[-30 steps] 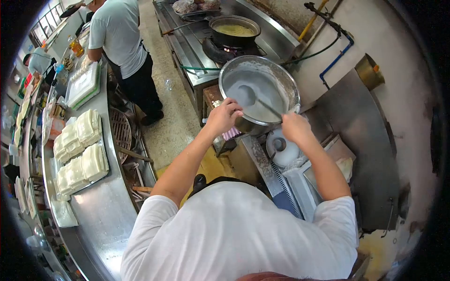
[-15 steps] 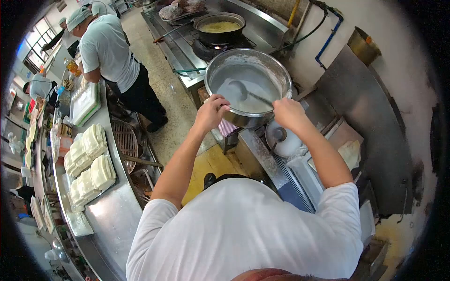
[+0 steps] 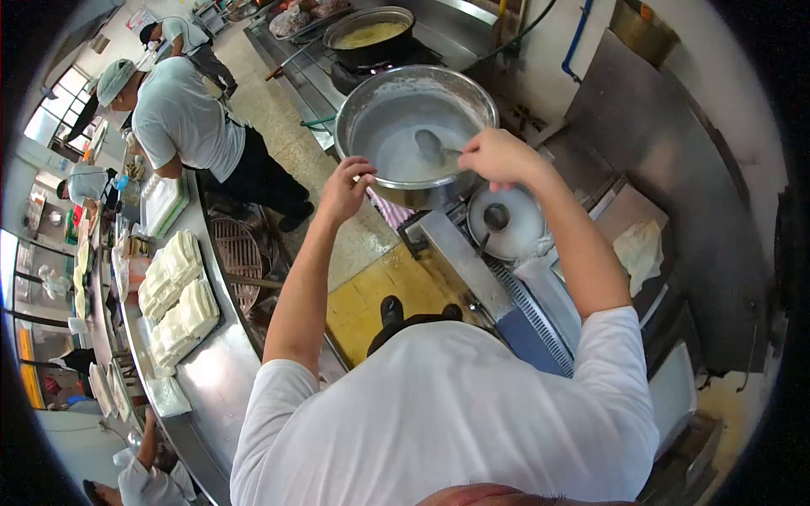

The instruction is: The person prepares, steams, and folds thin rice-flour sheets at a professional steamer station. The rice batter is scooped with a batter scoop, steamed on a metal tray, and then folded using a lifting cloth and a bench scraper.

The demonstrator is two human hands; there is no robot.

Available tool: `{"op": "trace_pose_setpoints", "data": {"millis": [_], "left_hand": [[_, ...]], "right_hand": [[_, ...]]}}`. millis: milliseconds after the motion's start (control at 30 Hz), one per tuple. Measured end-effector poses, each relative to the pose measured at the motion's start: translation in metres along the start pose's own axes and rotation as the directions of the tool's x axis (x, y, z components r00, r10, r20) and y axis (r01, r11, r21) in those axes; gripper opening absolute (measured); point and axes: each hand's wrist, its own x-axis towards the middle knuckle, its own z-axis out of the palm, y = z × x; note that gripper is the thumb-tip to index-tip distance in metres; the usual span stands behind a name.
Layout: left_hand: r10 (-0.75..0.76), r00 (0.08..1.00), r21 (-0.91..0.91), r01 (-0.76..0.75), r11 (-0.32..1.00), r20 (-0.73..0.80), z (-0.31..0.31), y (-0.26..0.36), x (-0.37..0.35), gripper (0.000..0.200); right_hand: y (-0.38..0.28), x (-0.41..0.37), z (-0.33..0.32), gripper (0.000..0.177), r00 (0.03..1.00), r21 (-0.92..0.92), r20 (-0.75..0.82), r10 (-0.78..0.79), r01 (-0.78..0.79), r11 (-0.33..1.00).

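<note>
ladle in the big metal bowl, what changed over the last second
The right hand has drawn the ladle through the white batter. Its scoop went from left of the metal bowl's middle to just right of it, and the hand came in over the rim. Unchanged: the left hand still grips the bowl's near rim, and the right hand still holds the ladle handle.

No writing, label, brand or number is legible anywhere, not even on the metal basin (image 3: 381,108).

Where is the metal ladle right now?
Head view, upper centre: the metal ladle sits in the large round steel basin of white liquid, its handle in the right hand.
</note>
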Motion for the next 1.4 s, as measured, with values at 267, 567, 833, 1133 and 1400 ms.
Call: {"op": "trace_pose_setpoints", "data": {"millis": [267,567,833,1133,1400], "left_hand": [[0.103,0.994,0.072,-0.104,0.992,0.024,0.002,-0.009,0.003,0.02],[0.146,0.987,-0.035,-0.148,0.988,-0.06,0.009,-0.021,0.004,0.019],[0.24,0.958,-0.116,-0.26,0.959,-0.158,0.024,-0.042,0.007,0.026],[0.232,0.914,0.008,-0.243,0.97,-0.334,0.067,0.014,-0.077,0.042],[0.121,0.975,-0.278,-0.065,0.958,0.188,0.184,0.083,-0.223,0.04]], "right_hand": [[0.084,-0.041,0.093,0.066,0.914,0.591,-0.403,-0.051,0.302,0.748],[0.166,-0.174,0.288,0.062,0.911,0.785,-0.072,0.407,-0.2,0.586],[0.122,-0.257,0.319,0.058,0.827,0.617,-0.226,0.515,-0.288,0.732],[0.189,-0.313,0.311,0.056,0.738,0.639,-0.288,0.61,-0.326,0.697],[0.39,-0.415,0.262,0.042,0.312,0.632,-0.569,0.761,-0.425,0.648]]}}
